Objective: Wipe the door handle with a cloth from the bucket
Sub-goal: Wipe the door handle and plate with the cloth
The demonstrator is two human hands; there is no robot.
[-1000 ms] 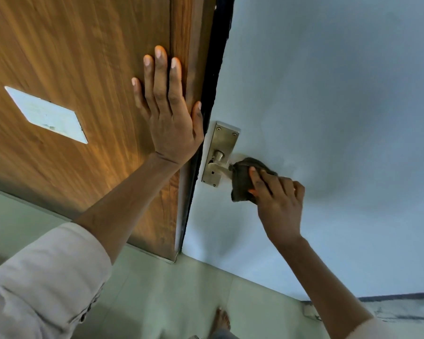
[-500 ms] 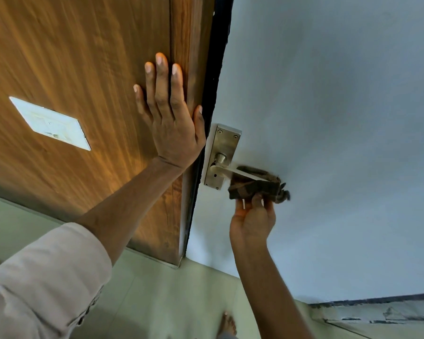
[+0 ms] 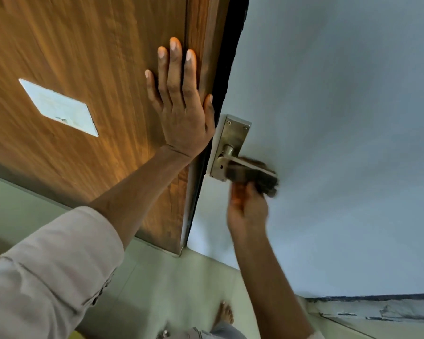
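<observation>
A brass lever door handle (image 3: pixel 249 163) on its backplate (image 3: pixel 231 140) sits on the pale blue door face. A dark cloth (image 3: pixel 260 181) is pressed up against the underside of the lever. My right hand (image 3: pixel 247 211) holds the cloth from below and is blurred by motion. My left hand (image 3: pixel 181 106) lies flat, fingers spread, on the wooden door face (image 3: pixel 83 57) beside the door's edge. The bucket is out of view.
A white rectangular plate (image 3: pixel 59 107) is fixed on the wood panel at left. The floor (image 3: pixel 176 289) is pale green tile, with my bare foot (image 3: pixel 225 313) on it. A dark skirting strip (image 3: pixel 372 298) runs along the wall at lower right.
My right hand moved from gripping the cloth over the lever's end to holding it under the lever, and it now rubs there. My left hand stayed flat on the wood.
</observation>
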